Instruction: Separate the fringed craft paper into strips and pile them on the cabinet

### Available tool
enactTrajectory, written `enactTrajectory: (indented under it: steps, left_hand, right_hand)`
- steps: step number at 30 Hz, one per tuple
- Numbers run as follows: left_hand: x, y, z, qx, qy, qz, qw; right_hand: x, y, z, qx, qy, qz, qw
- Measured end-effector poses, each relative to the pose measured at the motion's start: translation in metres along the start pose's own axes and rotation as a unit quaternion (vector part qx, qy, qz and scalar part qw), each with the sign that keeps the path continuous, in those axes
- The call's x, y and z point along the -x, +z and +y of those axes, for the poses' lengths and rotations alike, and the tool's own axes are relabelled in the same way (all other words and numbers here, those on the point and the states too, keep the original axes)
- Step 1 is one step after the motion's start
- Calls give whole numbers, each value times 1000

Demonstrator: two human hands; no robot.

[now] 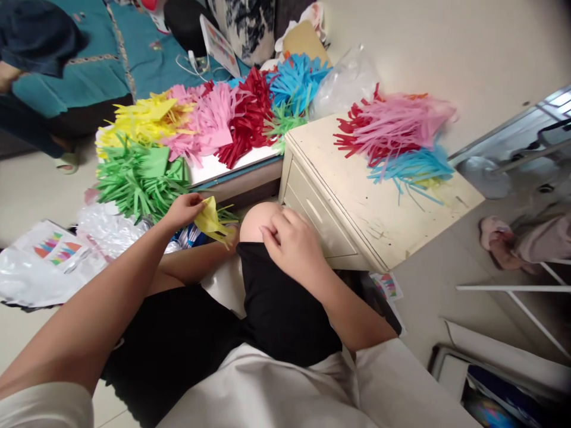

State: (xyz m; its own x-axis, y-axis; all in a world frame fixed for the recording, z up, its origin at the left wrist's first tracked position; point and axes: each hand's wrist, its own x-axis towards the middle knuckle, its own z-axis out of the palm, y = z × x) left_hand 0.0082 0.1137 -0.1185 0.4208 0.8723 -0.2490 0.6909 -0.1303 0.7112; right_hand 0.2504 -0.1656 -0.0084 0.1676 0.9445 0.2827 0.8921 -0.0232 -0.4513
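Note:
My left hand (184, 210) pinches a yellow fringed paper piece (211, 220) just below the green pile of cut paper (138, 175). My right hand (292, 244) rests on my raised knee (256, 221), fingers curled and pressed against the skin at the hem of my black shorts, with nothing visible in them. Piles of yellow (143, 119), pink (209, 119), red (245, 116) and blue fringed paper (297, 77) lie on a low board (232, 163) ahead of me.
A cream drawer cabinet (352, 202) stands right of my knee with pink, red and blue fringed paper (397, 139) on top. Plastic bags and printed sheets (49, 255) lie on the floor at left. Another person's legs (35, 119) are at top left.

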Motion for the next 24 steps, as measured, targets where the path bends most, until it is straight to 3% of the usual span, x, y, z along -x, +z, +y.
enactTrajectory:
  steps: [4,8,12,16,19,22,24]
  left_hand:
    - [2,-1,2,-4,-11,-11,1000]
    - [1,-1,2,10,-16,-15,1000]
    - [1,-1,4,3,-16,-14,1000]
    - [1,-2,3,-1,-4,-18,1000]
    - [-1,0,-2,-1,8,-14,1000]
    - [-4,3,-7,13,16,-21,1000]
    - [-7,5,-9,21,16,-31,999]
  right_hand:
    - [-9,2,2,-4,43,16,999]
    - [-5,0,2,21,54,-10,998]
    - [-9,0,12,-28,30,11,999]
    - [-7,4,17,-43,64,31,997]
    - [-8,11,29,-114,70,46,990]
    - [-26,28,58,-288,54,36,955]
    - [-44,42,78,-417,78,-36,905]
